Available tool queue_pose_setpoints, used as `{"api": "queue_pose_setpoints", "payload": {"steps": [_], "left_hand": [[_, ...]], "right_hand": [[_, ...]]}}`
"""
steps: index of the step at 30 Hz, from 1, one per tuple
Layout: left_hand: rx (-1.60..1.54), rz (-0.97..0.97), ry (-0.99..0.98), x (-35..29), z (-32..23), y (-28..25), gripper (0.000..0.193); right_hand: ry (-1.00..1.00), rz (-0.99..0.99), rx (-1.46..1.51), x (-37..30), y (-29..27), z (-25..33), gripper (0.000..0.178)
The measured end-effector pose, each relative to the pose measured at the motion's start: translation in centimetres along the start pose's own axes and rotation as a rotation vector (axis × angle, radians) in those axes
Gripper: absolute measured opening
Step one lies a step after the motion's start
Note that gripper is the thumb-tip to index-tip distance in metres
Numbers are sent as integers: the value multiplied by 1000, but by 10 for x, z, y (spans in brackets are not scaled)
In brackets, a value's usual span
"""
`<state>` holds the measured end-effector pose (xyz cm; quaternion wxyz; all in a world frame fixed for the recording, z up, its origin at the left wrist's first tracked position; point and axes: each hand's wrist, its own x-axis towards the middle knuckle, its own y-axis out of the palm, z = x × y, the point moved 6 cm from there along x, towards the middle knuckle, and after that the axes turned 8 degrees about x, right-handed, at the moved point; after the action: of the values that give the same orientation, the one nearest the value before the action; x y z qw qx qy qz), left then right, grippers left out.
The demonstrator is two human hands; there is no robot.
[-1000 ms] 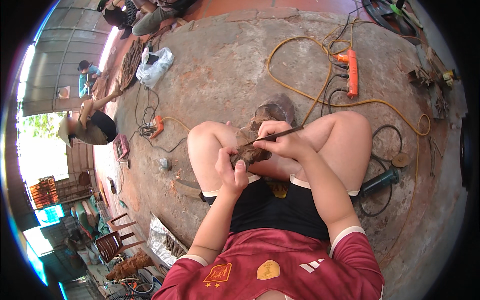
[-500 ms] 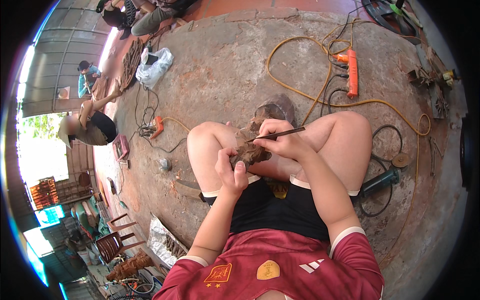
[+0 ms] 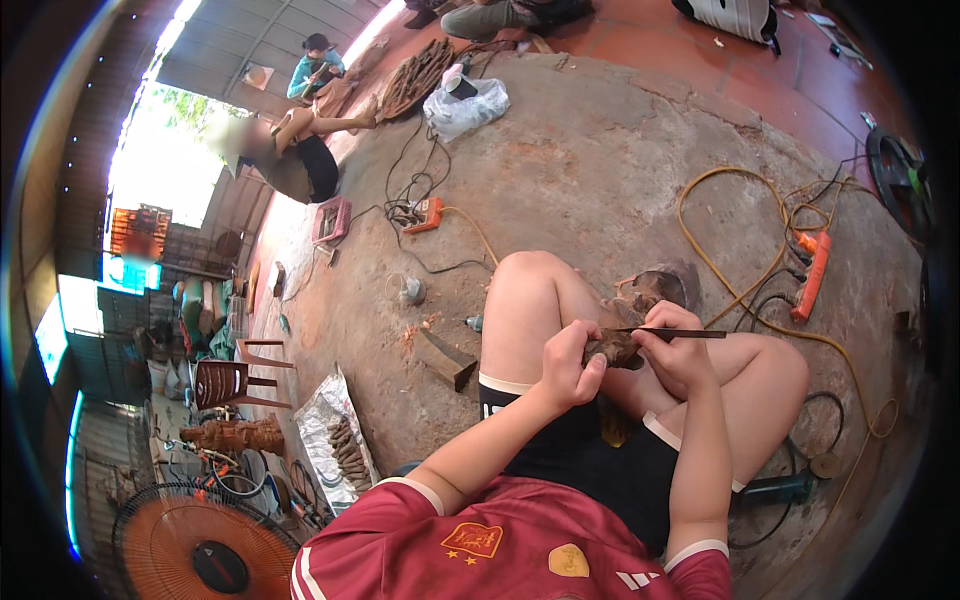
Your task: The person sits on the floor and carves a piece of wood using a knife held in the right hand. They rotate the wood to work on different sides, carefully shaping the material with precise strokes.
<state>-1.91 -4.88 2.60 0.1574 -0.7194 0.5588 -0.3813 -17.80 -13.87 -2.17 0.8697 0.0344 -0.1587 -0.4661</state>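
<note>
A brown carved wood piece (image 3: 618, 347) with a rough, knobbly surface rests in my lap between my bent legs. My left hand (image 3: 570, 366) is closed around its near left side, thumb raised along it. In my right hand (image 3: 674, 352) is a slim, dark, flat carving tool (image 3: 703, 334), pinched in the fingers, its rear end sticking out to the right. The tool lies across the carving, but its tip is hard to make out between my hands. Beyond my hands, a darker carved part (image 3: 652, 290) shows near my shins; I cannot tell whether it joins the held piece.
An orange power strip (image 3: 812, 277) with a looping yellow cord lies at right, a green power tool (image 3: 785, 488) by my knee. Leftward are a wood block (image 3: 443, 360), an orange socket box (image 3: 424, 215), a foil sheet (image 3: 335, 435) and a fan (image 3: 205, 550). People sit farther off.
My view has swung left, so the scene sits farther right and a fan appears at lower left. Both hands keep their holds; the tool now lies nearly level.
</note>
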Motion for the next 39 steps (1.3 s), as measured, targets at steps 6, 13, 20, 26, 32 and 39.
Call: {"api": "queue_pose_setpoints", "payload": {"steps": [6, 13, 20, 26, 32, 39], "left_hand": [[7, -13, 31, -3, 3, 1, 28], [6, -9, -1, -1, 2, 2, 26], [22, -26, -13, -10, 11, 2, 32], [51, -14, -6, -10, 5, 4, 32], [48, -10, -13, -5, 7, 2, 32], [43, -9, -13, -4, 5, 5, 32]], "right_hand": [[53, 17, 2, -2, -1, 1, 18], [-31, 35, 5, -2, -5, -2, 18], [-4, 72, 15, 2, 1, 1, 15], [-76, -8, 71, -3, -2, -3, 17], [-93, 74, 28, -2, 3, -6, 18], [-116, 34, 34, 0, 1, -5, 18]]}}
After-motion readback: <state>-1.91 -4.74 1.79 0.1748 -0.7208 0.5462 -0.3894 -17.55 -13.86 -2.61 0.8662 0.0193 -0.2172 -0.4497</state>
